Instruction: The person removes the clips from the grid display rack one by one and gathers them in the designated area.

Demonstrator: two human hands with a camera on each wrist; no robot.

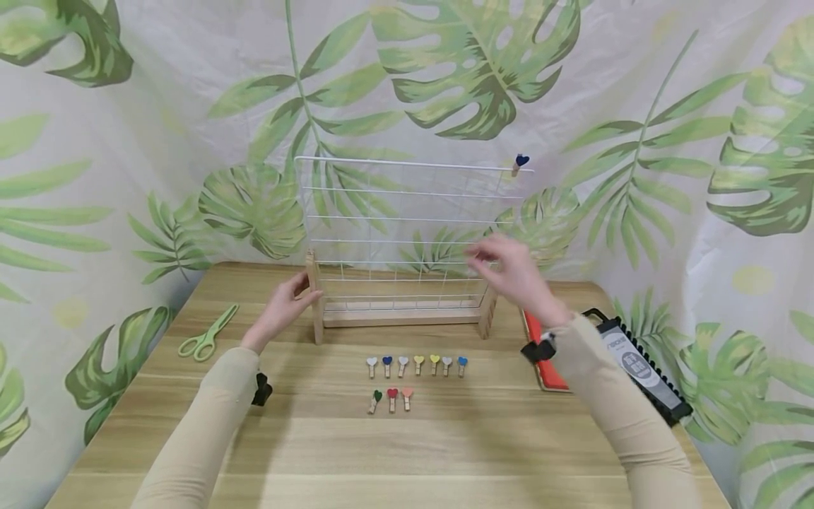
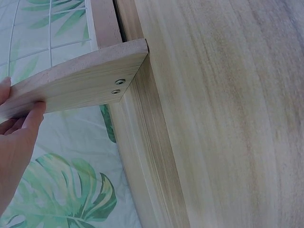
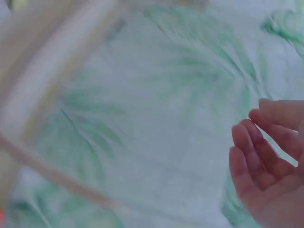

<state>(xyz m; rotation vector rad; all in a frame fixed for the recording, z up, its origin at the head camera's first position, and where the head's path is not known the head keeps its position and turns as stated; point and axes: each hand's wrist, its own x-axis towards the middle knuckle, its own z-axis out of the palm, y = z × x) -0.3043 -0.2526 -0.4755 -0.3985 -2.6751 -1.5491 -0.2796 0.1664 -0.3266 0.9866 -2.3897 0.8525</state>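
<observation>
In the head view a white wire grid stands upright in a wooden base. My left hand holds the left wooden post; in the left wrist view, fingers and thumb lie on opposite sides of that post. In front of the grid's right part, my right hand is raised with loosely bent fingers, and nothing shows between them in the right wrist view. A mini clothespin with a dark blue heart is clipped at the grid's top right corner.
Several heart clothespins lie on the table in two rows, including a yellow one and a red one. Green scissors lie at the left. A red flat item and a black-and-grey item lie at the right.
</observation>
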